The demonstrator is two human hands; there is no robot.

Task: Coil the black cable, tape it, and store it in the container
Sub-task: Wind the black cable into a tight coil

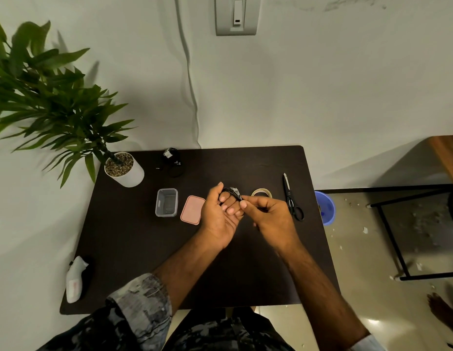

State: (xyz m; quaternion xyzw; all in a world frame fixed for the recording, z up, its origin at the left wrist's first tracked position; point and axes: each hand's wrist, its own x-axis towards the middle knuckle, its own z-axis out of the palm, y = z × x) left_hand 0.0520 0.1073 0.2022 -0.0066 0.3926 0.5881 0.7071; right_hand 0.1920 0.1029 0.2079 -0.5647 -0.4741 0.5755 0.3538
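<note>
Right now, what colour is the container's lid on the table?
Pink; the lid lies beside the clear container, seen in the head view.

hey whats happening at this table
A person is bundling a black cable over a dark table. The left hand holds the coil, and the right hand pinches at it, likely wrapping or taping it. A tape roll and scissors lie just right of the hands. The open container and its pink lid wait to the left, so the cable is not stored yet.
</note>
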